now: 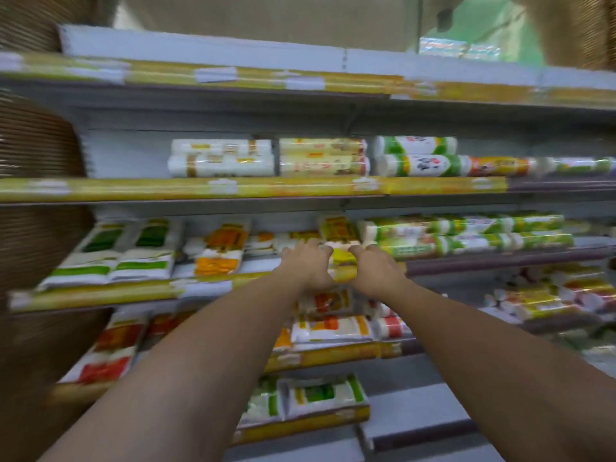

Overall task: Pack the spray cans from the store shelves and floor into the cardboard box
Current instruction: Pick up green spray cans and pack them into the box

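Observation:
Both my arms reach forward to the middle shelf (100, 295) of a store rack. My left hand (308, 265) and my right hand (375, 266) grip the two sides of a yellow and white plastic packet (343, 258) that stands at the shelf's front edge. The fingers of both hands curl round the packet's edges. The view is blurred by motion. No spray can and no cardboard box is in sight.
Shelves with yellow price strips (186, 188) carry rolls (413, 156) and flat packets (110, 258) of plastic bags, above and below my hands. A brown woven surface (36, 155) fills the left edge. A bare grey shelf board (416, 418) lies at the lower right.

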A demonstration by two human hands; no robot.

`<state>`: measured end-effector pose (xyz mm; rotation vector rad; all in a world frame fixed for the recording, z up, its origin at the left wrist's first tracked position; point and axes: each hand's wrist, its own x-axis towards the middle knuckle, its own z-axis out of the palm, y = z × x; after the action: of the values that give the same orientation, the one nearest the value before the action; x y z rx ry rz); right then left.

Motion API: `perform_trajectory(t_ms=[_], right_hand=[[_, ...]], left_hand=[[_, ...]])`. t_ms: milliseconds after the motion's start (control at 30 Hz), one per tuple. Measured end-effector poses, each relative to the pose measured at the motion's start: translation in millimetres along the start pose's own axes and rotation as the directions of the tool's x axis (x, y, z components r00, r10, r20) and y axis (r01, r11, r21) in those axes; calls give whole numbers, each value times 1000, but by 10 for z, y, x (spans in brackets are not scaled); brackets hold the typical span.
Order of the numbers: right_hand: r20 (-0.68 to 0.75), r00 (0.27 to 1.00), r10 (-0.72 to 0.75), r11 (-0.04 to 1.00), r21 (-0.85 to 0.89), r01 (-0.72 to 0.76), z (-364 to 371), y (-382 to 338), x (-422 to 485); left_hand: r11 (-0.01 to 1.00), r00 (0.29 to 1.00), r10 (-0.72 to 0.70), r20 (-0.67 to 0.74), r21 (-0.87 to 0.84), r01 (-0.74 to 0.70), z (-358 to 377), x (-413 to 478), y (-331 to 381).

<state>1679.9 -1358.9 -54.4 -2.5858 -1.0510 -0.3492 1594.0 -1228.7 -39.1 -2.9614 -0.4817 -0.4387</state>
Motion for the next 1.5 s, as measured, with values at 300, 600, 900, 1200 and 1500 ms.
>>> perform_trajectory(t_ms=[300, 600, 900, 1200, 1500], right_hand=[[126, 978, -167, 985, 58, 161, 963, -1535, 36], [353, 903, -246, 969, 99, 226, 2235, -2448, -346], [636, 735, -235, 970, 109, 216, 3773, -2673, -801], [839, 477, -262, 955, 153, 255, 5429, -2852, -1052], [891, 376, -256, 959, 184, 215, 7029, -2905, -1383]], left_hand=[[978, 973, -209, 100, 46, 206, 447, -903, -1671], [943, 897, -324, 300, 24, 332, 1393, -1831, -2676], [879, 764, -393, 512, -35, 476, 2741, -2464, -3063], [706, 504, -504, 702, -1, 708, 4199, -3137, -3485], [430, 253, -580, 775, 28, 902, 5761, -3636, -3695]])
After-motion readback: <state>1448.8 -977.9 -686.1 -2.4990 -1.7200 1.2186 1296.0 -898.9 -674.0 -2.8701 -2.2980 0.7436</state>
